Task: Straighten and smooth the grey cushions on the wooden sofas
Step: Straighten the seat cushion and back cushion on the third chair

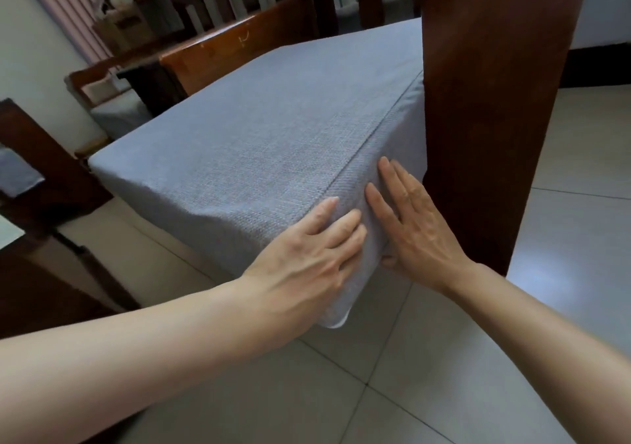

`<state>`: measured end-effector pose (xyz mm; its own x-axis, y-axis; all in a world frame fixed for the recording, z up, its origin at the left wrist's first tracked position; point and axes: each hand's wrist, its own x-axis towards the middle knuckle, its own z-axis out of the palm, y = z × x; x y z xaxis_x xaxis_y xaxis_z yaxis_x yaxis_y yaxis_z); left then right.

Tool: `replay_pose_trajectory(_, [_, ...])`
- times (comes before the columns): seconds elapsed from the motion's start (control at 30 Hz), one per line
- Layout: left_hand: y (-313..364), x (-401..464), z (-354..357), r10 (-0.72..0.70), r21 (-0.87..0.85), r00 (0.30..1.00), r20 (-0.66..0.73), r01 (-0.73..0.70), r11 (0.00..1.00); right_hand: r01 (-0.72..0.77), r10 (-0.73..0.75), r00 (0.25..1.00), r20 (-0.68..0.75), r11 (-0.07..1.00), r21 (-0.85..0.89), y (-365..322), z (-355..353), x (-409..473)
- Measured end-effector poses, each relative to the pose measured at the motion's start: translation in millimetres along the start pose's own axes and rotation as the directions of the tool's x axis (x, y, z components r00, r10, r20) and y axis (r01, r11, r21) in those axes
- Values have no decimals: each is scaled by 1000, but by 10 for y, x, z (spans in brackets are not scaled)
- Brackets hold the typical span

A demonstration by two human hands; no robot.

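Down at the near corner of the cushion [266, 129], both hands are flat on the fabric, nothing grabbed. Left hand [307, 255] lies on the front face with straight fingers pointing to about 1 o'clock, tips touching the top edge. Right hand [413, 228] presses the side face, fingers straight toward 11 o'clock, just beside the dark wooden armrest [491, 109] at its 3 o'clock. So the corner sits between the two palms. Rest of the cushion spreads off toward 11 o'clock. Tiled floor [375, 392] below.
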<state>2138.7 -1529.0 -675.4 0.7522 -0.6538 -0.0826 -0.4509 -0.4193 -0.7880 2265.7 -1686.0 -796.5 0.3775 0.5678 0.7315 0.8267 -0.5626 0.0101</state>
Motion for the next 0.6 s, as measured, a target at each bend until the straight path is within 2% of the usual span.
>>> replay_pose_trajectory(0.1, [79, -14, 17, 30, 66, 999, 35, -32, 997, 40, -40, 998, -38, 999, 13, 45, -5, 0])
replay_pose_trajectory(0.2, [244, 6, 78, 75, 168, 979, 188, -107, 980, 47, -46, 998, -34, 998, 34, 52, -7, 17])
replay_pose_trajectory(0.33, [458, 125, 201, 263, 146, 852, 452, -362, 921, 43, -42, 999, -33, 999, 21, 70, -24, 39])
replay_pose_trajectory(0.4, [429, 242, 207, 313, 100, 829, 464, -400, 911, 42, -42, 997, -57, 999, -2, 79, -9, 58])
replay_pose_trajectory(0.5, [396, 353, 298, 382, 17, 824, 419, -427, 904, 22, -26, 994, -104, 999, -32, 60, 43, 38])
replay_pose_trajectory(0.6, [392, 385, 385, 402, 4, 832, 383, -436, 900, 15, -23, 992, -120, 998, -67, 66, 60, 48])
